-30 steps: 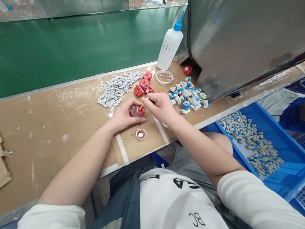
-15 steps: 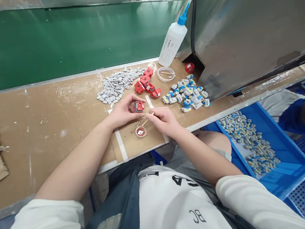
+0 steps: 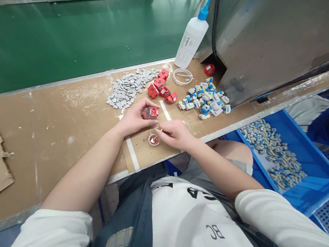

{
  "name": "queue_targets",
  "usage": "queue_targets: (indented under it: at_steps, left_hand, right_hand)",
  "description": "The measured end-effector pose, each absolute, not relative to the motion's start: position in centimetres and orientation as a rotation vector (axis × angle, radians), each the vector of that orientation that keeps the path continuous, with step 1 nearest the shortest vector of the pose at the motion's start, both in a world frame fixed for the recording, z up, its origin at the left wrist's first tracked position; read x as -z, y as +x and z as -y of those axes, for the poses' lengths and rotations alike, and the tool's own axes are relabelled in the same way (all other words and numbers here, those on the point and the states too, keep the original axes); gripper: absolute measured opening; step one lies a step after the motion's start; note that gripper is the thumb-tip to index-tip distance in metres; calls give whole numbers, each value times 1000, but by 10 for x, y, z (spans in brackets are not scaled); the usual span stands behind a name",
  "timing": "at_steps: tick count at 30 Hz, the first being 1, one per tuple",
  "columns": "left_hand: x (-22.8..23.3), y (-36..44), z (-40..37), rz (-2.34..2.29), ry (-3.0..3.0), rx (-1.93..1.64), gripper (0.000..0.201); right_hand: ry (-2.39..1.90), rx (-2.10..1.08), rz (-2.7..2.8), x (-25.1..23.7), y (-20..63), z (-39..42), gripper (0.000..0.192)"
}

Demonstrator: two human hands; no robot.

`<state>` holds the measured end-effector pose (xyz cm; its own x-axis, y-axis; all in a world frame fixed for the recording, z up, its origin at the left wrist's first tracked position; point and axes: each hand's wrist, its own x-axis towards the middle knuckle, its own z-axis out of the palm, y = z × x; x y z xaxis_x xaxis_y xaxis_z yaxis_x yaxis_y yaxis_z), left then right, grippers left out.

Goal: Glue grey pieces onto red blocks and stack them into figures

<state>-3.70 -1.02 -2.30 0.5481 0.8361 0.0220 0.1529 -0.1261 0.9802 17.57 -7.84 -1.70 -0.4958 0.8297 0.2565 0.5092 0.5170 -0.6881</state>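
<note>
Head view: your left hand [image 3: 136, 118] pinches a red housing [image 3: 152, 112] just above the cardboard mat [image 3: 144, 152]. Your right hand [image 3: 177, 134] grips a thin stick, its tip at the small red cap [image 3: 153, 140]. Several red housings [image 3: 161, 87] still wait beside the grey pieces [image 3: 128, 89].

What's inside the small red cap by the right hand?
The small red cap holds a whitish patch, probably glue. The right hand dips a thin stick toward it; the fingers cover the stick's upper end, and the cap's depth is hidden.
</note>
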Motion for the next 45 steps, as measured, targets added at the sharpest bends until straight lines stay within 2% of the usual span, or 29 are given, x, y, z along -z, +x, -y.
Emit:
queue_targets:
  at_steps: [3, 12, 18, 26, 45]
  left_hand:
    - [23, -36, 11, -856, 1619, -736, 53]
    - [22, -34, 13, -985, 1720, -657, 54]
    - [23, -34, 14, -995, 1744, -653, 53]
    - [20, -33, 14, -1020, 1752, -618, 53]
    - [18, -33, 13, -1039, 1723, -620, 55]
  right_hand:
    - [-1057, -759, 2082, 17, 177, 78, 44]
    - [-1182, -753, 1471, 18, 175, 49, 63]
    - [-1208, -835, 1464, 27, 171, 37, 69]
    - [-1097, -972, 1388, 36, 172, 32, 65]
    - [-1146, -949, 1436, 32, 172, 36, 65]
